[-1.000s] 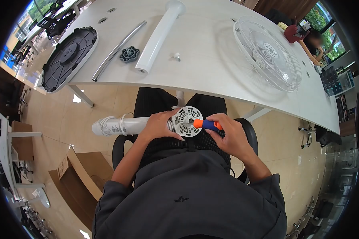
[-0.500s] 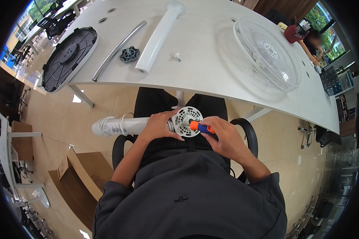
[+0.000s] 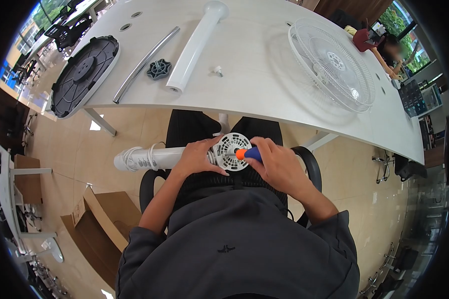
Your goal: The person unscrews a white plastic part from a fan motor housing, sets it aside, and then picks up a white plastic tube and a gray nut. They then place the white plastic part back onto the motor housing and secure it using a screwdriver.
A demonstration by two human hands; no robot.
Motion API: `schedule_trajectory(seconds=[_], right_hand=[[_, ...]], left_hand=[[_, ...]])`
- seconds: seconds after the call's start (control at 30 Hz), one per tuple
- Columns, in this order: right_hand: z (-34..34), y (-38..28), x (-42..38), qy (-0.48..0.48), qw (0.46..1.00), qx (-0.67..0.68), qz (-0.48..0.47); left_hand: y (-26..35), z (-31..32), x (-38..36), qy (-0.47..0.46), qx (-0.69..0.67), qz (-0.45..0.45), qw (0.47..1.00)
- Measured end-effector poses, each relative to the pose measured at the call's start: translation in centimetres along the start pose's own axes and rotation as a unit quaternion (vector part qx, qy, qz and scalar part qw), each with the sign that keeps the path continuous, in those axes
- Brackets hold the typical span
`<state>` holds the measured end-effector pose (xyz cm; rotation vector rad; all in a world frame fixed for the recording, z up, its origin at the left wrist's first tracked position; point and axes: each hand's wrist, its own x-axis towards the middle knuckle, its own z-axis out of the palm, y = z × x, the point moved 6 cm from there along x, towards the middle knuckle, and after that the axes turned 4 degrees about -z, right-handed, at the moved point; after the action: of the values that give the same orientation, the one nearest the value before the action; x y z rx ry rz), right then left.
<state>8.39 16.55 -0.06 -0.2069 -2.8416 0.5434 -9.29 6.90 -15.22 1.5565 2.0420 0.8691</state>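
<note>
A white fan motor unit (image 3: 232,150) with a round vented face lies across my lap, its white neck with control buttons (image 3: 149,158) pointing left. My left hand (image 3: 198,158) grips the unit just behind the round face. My right hand (image 3: 277,167) holds an orange and blue screwdriver (image 3: 248,154), whose orange end presses against the middle of the vented face.
On the white table (image 3: 254,89) lie a black round fan base (image 3: 82,74), a chrome curved bar (image 3: 143,63), a dark knob (image 3: 159,69), a white pole (image 3: 193,47), a small white screw part (image 3: 217,71) and a white fan grille (image 3: 332,65). Another person (image 3: 384,47) sits far right. Cardboard box (image 3: 105,219) at floor left.
My right hand has rolled over the screwdriver, covering more of its blue handle, and shifted slightly left toward the motor face. My left hand keeps its grip.
</note>
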Motion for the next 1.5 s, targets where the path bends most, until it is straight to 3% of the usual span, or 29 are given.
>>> schedule_trajectory(seconds=[0.2, 0.27, 0.3, 0.37, 0.5, 0.57, 0.6, 0.67, 0.7, 0.77, 0.83, 0.93, 1.03, 1.07, 1.13, 1.17, 1.3, 1.37, 1.4, 1.47, 1.5], right_hand=[[-0.5, -0.7, 2.6, -0.024, 0.999, 0.010, -0.022], [0.8, 0.3, 3.2, -0.132, 0.983, -0.014, 0.126], [1.0, 0.5, 3.1, -0.133, 0.983, -0.014, 0.124], [-0.4, -0.5, 3.3, 0.039, 0.998, -0.044, -0.022], [0.5, -0.7, 3.5, 0.025, 0.997, 0.030, -0.069], [1.8, 0.5, 3.4, -0.064, 0.996, -0.018, 0.067], [1.7, 0.4, 3.3, -0.064, 0.996, -0.019, 0.065], [0.0, -0.6, 3.3, 0.037, 0.998, 0.049, -0.009], [0.1, -0.5, 3.2, 0.040, 0.998, 0.046, -0.007], [0.8, -0.7, 2.9, 0.048, 0.991, 0.071, -0.098], [1.5, -0.1, 2.4, 0.097, 0.994, 0.009, -0.038], [1.8, 0.8, 2.8, 0.055, 0.997, -0.039, 0.021], [-1.0, -1.3, 2.8, 0.132, 0.984, 0.008, -0.121], [-0.8, -1.1, 2.7, 0.138, 0.983, 0.000, -0.119], [1.4, -0.6, 2.7, 0.004, 0.999, -0.008, -0.046], [1.8, 0.0, 2.7, -0.014, 0.999, -0.029, 0.007], [0.9, 0.4, 2.7, 0.049, 0.999, -0.018, 0.011], [-0.6, -1.0, 2.5, 0.140, 0.983, 0.003, -0.116], [-0.4, -1.0, 2.4, 0.142, 0.983, 0.001, -0.117], [1.7, 0.3, 2.5, 0.038, 0.999, 0.004, -0.019], [1.7, 0.5, 2.5, 0.049, 0.999, -0.005, 0.009]], left_hand=[[-0.3, 0.0, 0.0, -0.001, -0.001, -0.008, 1.000], [-0.5, 0.1, -0.1, 0.004, 0.010, -0.003, 1.000], [-0.6, 0.1, -0.1, 0.006, 0.009, -0.004, 1.000], [-0.7, 0.2, -0.2, -0.003, 0.017, -0.007, 1.000], [-0.3, -0.1, -0.1, 0.010, 0.003, 0.008, 1.000], [-0.4, 0.0, -0.2, -0.003, 0.010, -0.003, 1.000], [-0.4, 0.0, -0.2, -0.001, 0.010, -0.004, 1.000], [-0.3, 0.0, -0.1, -0.012, 0.010, -0.014, 1.000], [-0.4, 0.0, -0.2, -0.013, 0.011, -0.010, 1.000], [-0.8, 0.1, -0.2, 0.013, 0.007, 0.006, 1.000], [-0.9, 0.4, 0.1, 0.003, 0.007, 0.008, 1.000], [-0.2, 0.0, 0.3, -0.004, 0.021, 0.011, 1.000], [-0.7, 0.2, 0.1, 0.009, 0.023, 0.019, 1.000], [-0.9, 0.3, 0.1, 0.020, 0.025, 0.021, 0.999], [-0.4, 0.4, 0.4, -0.007, 0.029, 0.002, 1.000], [-0.2, 0.2, 0.3, -0.003, 0.027, -0.002, 1.000], [-0.3, 0.1, 0.2, -0.001, 0.030, -0.006, 1.000], [-0.3, 0.1, 0.0, -0.006, 0.030, -0.007, 0.999], [-0.2, 0.0, -0.1, -0.002, 0.036, -0.007, 0.999], [0.1, -0.3, 0.1, 0.006, 0.040, -0.006, 0.999], [0.2, -0.3, 0.1, -0.001, 0.032, -0.009, 0.999]])
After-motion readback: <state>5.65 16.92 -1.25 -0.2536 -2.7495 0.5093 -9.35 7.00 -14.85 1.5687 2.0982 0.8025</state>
